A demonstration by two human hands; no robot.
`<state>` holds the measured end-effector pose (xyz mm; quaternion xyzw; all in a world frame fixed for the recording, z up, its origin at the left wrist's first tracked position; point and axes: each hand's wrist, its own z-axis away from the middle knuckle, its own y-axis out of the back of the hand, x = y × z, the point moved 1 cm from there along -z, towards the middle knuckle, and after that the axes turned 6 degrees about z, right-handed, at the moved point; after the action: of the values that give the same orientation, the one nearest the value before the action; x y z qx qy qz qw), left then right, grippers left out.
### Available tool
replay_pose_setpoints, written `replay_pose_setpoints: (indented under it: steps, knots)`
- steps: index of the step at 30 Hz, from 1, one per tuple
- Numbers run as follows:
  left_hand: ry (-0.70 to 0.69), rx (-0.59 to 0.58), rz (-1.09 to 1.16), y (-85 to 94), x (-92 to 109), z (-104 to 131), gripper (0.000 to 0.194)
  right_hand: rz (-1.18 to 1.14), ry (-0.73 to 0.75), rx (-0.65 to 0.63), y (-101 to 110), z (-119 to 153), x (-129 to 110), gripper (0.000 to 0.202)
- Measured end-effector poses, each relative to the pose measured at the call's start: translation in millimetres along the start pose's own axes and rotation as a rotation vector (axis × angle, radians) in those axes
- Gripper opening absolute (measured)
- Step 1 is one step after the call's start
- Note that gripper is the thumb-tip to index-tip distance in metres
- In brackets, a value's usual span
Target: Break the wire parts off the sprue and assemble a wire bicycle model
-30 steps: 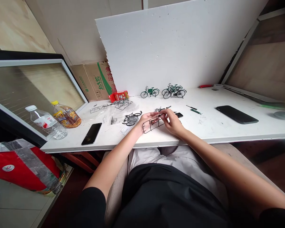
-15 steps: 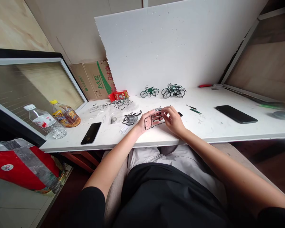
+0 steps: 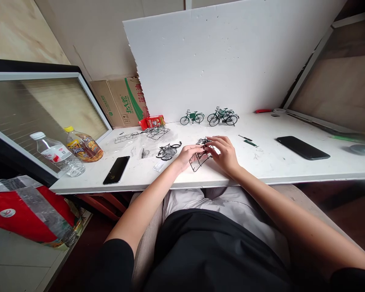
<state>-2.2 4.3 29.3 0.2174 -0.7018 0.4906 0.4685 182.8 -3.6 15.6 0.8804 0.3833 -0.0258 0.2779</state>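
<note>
A white table (image 3: 280, 168) carries two phones (image 3: 117, 170) (image 3: 302, 147), small green bicycles (image 3: 209, 117) at the back, a dark bicycle (image 3: 168, 151) (partly built), part frames (image 3: 152, 133), a red box (image 3: 152, 121), two bottles (image 3: 69, 152) at left, and a green tool (image 3: 250, 142).

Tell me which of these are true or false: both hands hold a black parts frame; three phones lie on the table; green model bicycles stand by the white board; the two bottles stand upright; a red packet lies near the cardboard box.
1. Both hands hold a black parts frame. True: the left hand and right hand grip the black parts frame.
2. Three phones lie on the table. False: two, a phone on the left and another phone on the right.
3. Green model bicycles stand by the white board. True.
4. The two bottles stand upright. False: the clear bottle and the yellow-capped bottle lie on their sides.
5. A red packet lies near the cardboard box. True.
</note>
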Motion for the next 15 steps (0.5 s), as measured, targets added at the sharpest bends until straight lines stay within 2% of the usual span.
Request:
replay_pose_setpoints:
  steps: [6, 10, 15]
  knots:
    - [0.043, -0.036, -0.151, 4.6, -4, 1, 0.035, 0.059, -0.021, -0.012, -3, 3, 7, 0.017]
    - [-0.004, -0.095, -0.208, 3.2, -8, 0, 0.044, 0.091, -0.019, -0.044, -6, 6, 11, 0.02]
    - [-0.075, -0.06, -0.297, 2.8, -16, -7, 0.04, 0.107, 0.022, -0.099, -9, 8, 14, 0.024]
